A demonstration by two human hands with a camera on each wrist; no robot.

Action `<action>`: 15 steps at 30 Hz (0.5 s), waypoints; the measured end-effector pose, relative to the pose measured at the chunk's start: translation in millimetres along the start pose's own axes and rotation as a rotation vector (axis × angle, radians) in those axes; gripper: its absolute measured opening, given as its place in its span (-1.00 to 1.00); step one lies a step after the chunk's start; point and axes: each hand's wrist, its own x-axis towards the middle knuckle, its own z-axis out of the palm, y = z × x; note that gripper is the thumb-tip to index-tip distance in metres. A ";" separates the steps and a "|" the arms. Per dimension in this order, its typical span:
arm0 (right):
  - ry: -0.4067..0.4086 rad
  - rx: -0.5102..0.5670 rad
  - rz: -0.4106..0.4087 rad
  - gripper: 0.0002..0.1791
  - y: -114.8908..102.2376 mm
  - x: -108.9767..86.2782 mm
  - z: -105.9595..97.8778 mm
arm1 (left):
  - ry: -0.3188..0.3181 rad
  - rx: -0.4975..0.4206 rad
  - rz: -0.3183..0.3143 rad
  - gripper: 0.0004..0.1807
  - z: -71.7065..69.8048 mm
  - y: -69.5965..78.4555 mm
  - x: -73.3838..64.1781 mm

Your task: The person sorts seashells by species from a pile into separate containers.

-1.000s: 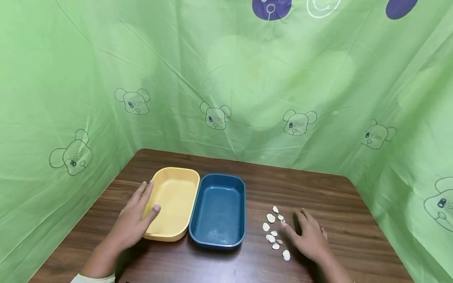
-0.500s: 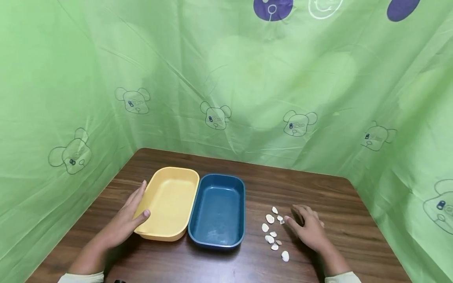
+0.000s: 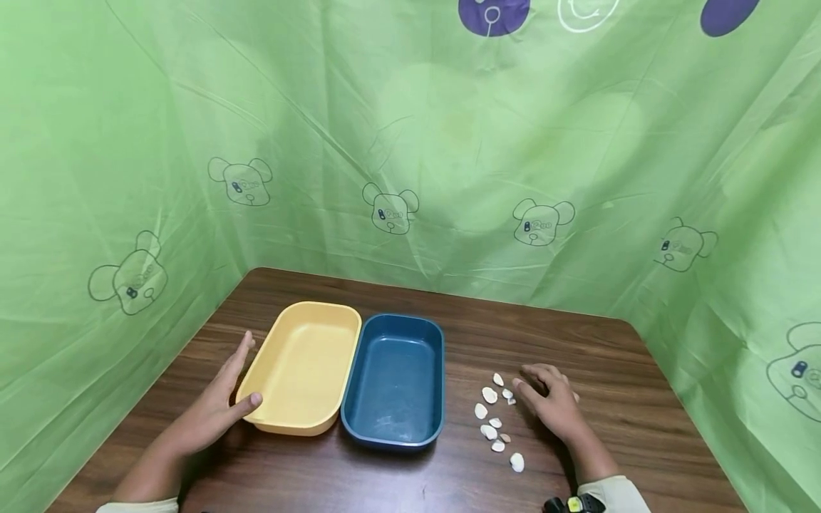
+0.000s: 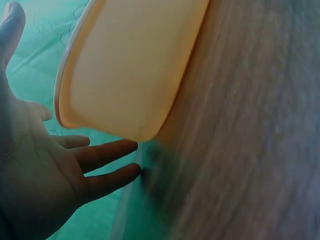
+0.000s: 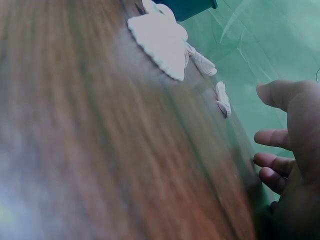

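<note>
My left hand (image 3: 208, 413) is beside the yellow tray (image 3: 304, 363), fingers straight and thumb at the near left corner of its rim. In the left wrist view the spread fingers (image 4: 107, 155) lie by the tray's end and hold nothing. Small white seashells (image 3: 489, 395) lie scattered on the table to the right of a blue tray (image 3: 393, 385). My right hand (image 3: 553, 406) rests just right of them, fingers relaxed and loosely bent, thumb near the closest shells. The right wrist view shows that hand (image 5: 300, 150) holding nothing, with several ridged shells (image 5: 160, 42) nearby.
The two trays stand side by side on a dark wooden table (image 3: 532, 335), both with nothing in them. A green curtain (image 3: 410, 142) with bear drawings surrounds the table at the back and sides. A dark wristband (image 3: 574, 504) shows at my right sleeve.
My left hand has drawn back left from over the yellow tray to its side, and that tray now shows more fully. The right hand has shifted slightly up and left. The shells stay put.
</note>
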 end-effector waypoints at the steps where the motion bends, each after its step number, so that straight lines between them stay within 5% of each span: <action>1: 0.010 0.006 -0.006 -0.44 0.3 0.5 0.5 | 0.000 -0.009 0.008 0.13 -0.5 -1.7 -1.5; 15: 0.041 0.034 -0.041 -0.61 -1.6 13.0 12.3 | -0.080 -0.056 0.056 0.21 -7.2 -16.7 -15.5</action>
